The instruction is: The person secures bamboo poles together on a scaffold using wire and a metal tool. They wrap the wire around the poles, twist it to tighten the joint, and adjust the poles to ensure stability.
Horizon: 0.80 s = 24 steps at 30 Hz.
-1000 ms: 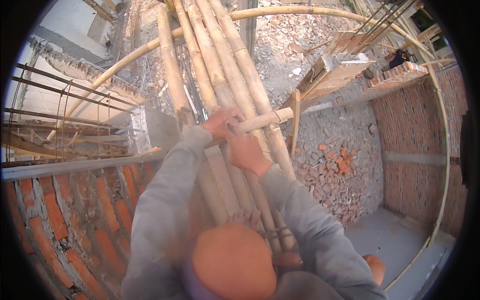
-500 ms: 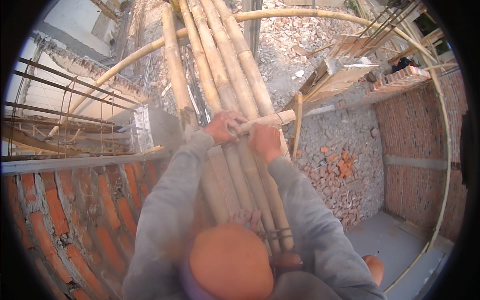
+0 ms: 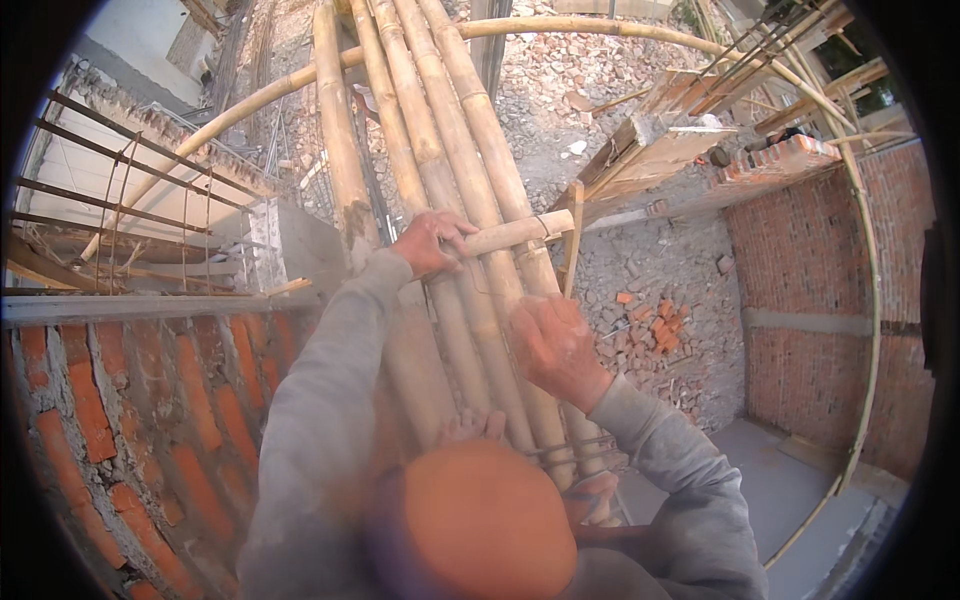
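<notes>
— Nearest the camera, what shows?

— An orange rounded cap (image 3: pixel 485 520) at the bottom edge, with grey sleeves running up from either side of it. No container of any kind is in view, so nothing sits inside anything.

— And the hands?

— Right hand (image 3: pixel 555 345) rests on the bundle of bamboo poles (image 3: pixel 470 200), fingers loosely curled, back toward the camera; whether it clamps a pole I cannot tell. Farther up, the left hand (image 3: pixel 430 243) is wrapped around the near end of a short bamboo crosspiece (image 3: pixel 515 233), which lies across the bundle with its free end pointing right.

— How much room around them?

— Little on the left: a brick wall top (image 3: pixel 150 400) just beside the sleeve, with rusty rebar (image 3: pixel 110 190) beyond it. On the right the bundle's edge drops open to rubble (image 3: pixel 650 300) far below, then another brick wall (image 3: pixel 830 260).

— Any change from half a second ago?

— Yes. Both hands were together at the crosspiece; now the right one has come down the poles toward the camera, well apart from the left.
</notes>
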### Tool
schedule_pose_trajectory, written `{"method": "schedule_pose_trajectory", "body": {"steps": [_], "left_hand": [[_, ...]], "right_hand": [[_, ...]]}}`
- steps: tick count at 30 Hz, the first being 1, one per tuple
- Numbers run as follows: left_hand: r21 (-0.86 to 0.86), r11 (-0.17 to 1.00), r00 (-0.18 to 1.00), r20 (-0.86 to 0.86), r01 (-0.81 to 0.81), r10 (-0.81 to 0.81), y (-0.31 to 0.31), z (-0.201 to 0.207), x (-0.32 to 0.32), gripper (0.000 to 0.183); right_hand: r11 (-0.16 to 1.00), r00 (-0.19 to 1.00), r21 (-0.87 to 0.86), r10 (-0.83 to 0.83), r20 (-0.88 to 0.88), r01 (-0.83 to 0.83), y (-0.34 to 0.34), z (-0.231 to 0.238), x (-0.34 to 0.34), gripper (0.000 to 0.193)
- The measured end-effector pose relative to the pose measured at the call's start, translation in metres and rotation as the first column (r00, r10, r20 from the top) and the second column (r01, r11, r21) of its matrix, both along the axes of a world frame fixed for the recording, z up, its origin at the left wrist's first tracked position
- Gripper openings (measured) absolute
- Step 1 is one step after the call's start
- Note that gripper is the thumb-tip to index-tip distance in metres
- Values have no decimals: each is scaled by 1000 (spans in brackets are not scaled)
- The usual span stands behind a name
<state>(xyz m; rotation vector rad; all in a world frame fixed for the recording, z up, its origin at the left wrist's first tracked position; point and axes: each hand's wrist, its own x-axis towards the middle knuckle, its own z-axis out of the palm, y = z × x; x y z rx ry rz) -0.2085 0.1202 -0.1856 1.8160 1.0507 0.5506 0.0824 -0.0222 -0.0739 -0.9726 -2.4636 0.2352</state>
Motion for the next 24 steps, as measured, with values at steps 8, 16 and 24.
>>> {"method": "schedule_pose_trajectory", "body": {"steps": [8, 16, 24], "left_hand": [[134, 990, 998, 38, 35, -41, 4, -10, -4, 42], [194, 981, 997, 69, 25, -40, 4, -15, -5, 37], [291, 955, 997, 43, 54, -70, 1, -29, -13, 53]], "right_hand": [[886, 872, -438, 329, 363, -152, -149, -27, 77, 46], [726, 787, -668, 504, 356, -163, -168, -48, 103, 50], [662, 823, -740, 482, 301, -117, -161, -23, 108, 44]]}}
